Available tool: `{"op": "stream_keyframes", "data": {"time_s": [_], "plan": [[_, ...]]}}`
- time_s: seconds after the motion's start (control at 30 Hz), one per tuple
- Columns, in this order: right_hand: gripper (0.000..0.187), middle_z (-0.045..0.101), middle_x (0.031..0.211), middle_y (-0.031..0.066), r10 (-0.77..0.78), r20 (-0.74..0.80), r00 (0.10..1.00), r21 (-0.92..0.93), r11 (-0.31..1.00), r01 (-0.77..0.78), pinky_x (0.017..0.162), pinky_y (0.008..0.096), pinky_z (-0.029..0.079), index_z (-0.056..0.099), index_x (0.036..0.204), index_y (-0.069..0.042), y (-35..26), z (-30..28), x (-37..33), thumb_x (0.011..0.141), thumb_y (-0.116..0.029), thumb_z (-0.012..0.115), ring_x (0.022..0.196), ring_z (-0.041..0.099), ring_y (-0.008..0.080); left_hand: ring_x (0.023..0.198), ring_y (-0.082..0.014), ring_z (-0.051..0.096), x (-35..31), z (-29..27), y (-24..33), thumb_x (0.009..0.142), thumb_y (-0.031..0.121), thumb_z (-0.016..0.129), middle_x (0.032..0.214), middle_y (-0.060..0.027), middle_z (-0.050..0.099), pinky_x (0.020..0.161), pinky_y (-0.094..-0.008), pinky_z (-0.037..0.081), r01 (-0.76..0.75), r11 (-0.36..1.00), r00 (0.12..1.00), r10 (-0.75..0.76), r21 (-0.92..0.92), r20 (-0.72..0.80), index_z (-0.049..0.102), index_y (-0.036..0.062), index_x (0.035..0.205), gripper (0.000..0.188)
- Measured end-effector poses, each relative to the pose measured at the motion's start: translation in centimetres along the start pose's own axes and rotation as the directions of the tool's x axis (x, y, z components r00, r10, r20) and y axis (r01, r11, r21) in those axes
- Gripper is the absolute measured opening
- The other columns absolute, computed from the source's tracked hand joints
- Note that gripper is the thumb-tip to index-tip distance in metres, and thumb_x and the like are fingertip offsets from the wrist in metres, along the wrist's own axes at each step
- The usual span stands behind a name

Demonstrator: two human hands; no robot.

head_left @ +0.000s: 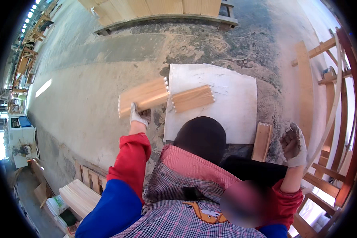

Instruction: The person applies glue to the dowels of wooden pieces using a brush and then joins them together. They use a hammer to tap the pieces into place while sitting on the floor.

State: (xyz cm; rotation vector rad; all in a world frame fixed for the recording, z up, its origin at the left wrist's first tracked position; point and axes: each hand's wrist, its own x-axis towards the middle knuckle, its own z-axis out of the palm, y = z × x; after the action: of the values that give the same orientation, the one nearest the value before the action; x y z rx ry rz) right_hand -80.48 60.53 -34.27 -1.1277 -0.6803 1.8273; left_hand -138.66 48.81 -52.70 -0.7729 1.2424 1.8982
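My left hand, in a pale work glove with a dark palm, grips a light wooden board by its near edge. That board is held left of the white sheet, and its right end is cut into notched joints. A smaller wooden board with notches at both ends lies on the sheet, close to the held one. Out to the right is my right hand, gloved too, palm showing, fingers loosely curved and holding nothing. Near it, narrow notched wooden pieces rest beside the sheet.
Wide wooden panels lie on a low pallet ahead. Wooden racking and a leaning plank stand at the right. Stacked boards sit at the lower left. My dark-covered knee is by the sheet's near edge.
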Motion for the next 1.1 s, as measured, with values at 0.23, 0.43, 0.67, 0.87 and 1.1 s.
{"op": "stream_keyframes", "data": {"time_s": [0.23, 0.43, 0.67, 0.87, 1.1], "plan": [[0.032, 0.066, 0.100, 0.0033, 0.128, -0.062, 0.990, 0.004, 0.992, -0.128, 0.079, 0.0413, 0.051, 0.060, 0.119, -0.013, 1.6, -0.2, 1.1, 0.092, -0.030, 0.059, 0.090, 0.062, 0.0241, 0.092, -0.0269, 0.062, 4.7, -11.9, -5.3, 0.083, 0.053, 0.064, 0.108, -0.0098, 0.061, 0.084, -0.0422, 0.054, -0.042, 0.994, 0.954, 0.011, -0.098, -0.300, 0.052, 0.0102, 0.122, 0.059], [0.031, 0.067, 0.097, 0.0041, 0.149, -0.180, 0.972, -0.083, 0.983, -0.166, 0.075, 0.0389, 0.054, 0.060, 0.118, -0.011, 1.5, 2.5, 0.8, 0.092, -0.027, 0.060, 0.087, 0.065, 0.0221, 0.057, -0.0297, 0.059, 3.7, -12.1, -9.7, 0.091, 0.066, 0.037, 0.066, -0.0144, 0.061, 0.051, -0.0396, 0.052, 0.382, 0.780, 0.913, -0.236, 0.495, -0.333, 0.056, 0.0049, 0.092, 0.065], [0.031, 0.067, 0.096, 0.0071, 0.079, -0.278, 0.957, -0.172, 0.976, -0.130, 0.074, 0.0376, 0.054, 0.058, 0.120, -0.006, 1.5, 6.4, 0.3, 0.095, -0.024, 0.055, 0.084, 0.066, 0.0212, 0.120, -0.0353, 0.047, 3.5, 3.5, -15.4, 0.075, 0.058, 0.067, 0.130, -0.0198, 0.048, 0.097, -0.0549, 0.038, -0.672, -0.662, 0.615, -0.249, 0.332, 0.748, 0.041, 0.0114, 0.135, 0.080], [0.033, 0.064, 0.101, 0.0110, 0.123, -0.292, 0.948, -0.204, 0.961, -0.188, 0.078, 0.0360, 0.052, 0.054, 0.122, -0.002, 1.2, 7.4, -0.2, 0.095, -0.023, 0.053, 0.086, 0.064, 0.0210, 0.144, -0.0389, 0.014, 4.1, 9.6, -17.6, 0.067, 0.058, 0.072, 0.156, -0.0225, 0.012, 0.113, -0.0560, 0.014, -0.443, -0.887, 0.791, -0.455, -0.132, 0.409, 0.005, 0.0179, 0.153, 0.116], [0.031, 0.063, 0.102, 0.0094, 0.154, -0.276, 0.949, -0.183, 0.961, -0.209, 0.083, 0.0331, 0.050, 0.053, 0.121, -0.001, 0.9, 7.5, -0.8, 0.096, -0.019, 0.051, 0.092, 0.062, 0.0184, 0.142, -0.0407, 0.017, 0.3, 10.4, -21.1, 0.067, 0.052, 0.072, 0.154, -0.0256, 0.015, 0.113, -0.0585, 0.011, -0.595, -0.735, 0.587, -0.674, -0.325, 0.449, 0.012, 0.0137, 0.152, 0.111]]}}
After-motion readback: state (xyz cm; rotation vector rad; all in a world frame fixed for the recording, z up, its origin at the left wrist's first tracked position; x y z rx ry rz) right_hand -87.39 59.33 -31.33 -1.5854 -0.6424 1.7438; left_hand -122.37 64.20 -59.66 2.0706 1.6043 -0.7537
